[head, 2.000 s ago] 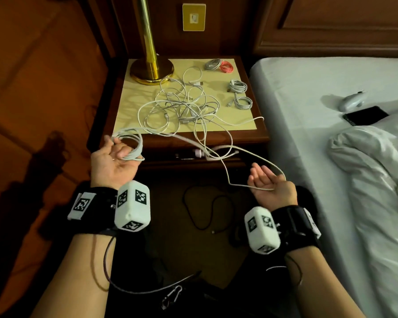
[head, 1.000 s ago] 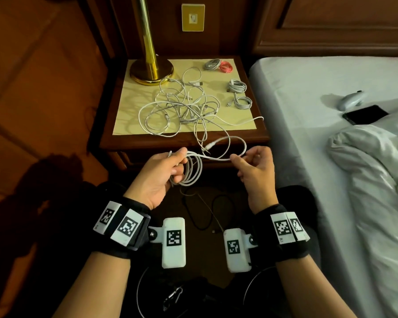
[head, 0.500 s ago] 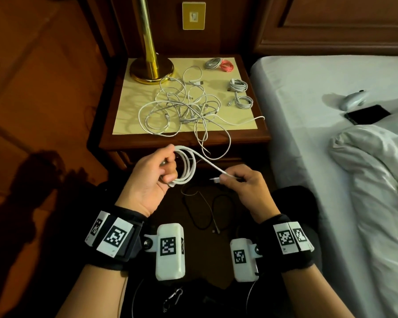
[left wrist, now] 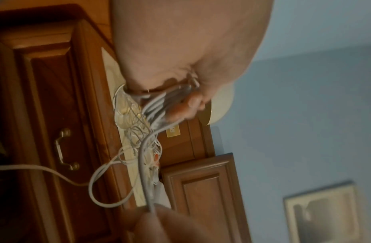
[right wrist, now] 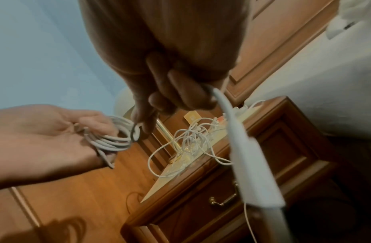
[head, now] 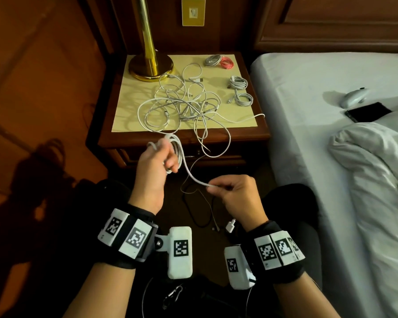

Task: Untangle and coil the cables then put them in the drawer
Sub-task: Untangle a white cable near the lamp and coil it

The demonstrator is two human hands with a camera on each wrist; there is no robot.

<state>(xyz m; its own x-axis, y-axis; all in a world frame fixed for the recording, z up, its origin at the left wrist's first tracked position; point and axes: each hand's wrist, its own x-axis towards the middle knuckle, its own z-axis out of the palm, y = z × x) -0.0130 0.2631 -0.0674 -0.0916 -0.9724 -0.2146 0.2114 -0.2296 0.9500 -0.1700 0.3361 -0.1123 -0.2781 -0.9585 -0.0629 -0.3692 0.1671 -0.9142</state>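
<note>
Two hands raised, left hand [head: 157, 162] clasping coiled cable [head: 178, 152], right hand [head: 236, 193] pinching its tail.

A white cable [head: 177, 152] is wound into several loops gripped in the left hand [head: 155, 166], its free end pinched by the right hand [head: 236, 191]. A loose white tangle [head: 186, 106] lies on the desk [head: 261, 131], four small coiled cables behind it. The drawer [right wrist: 238, 194] is closed.
</note>
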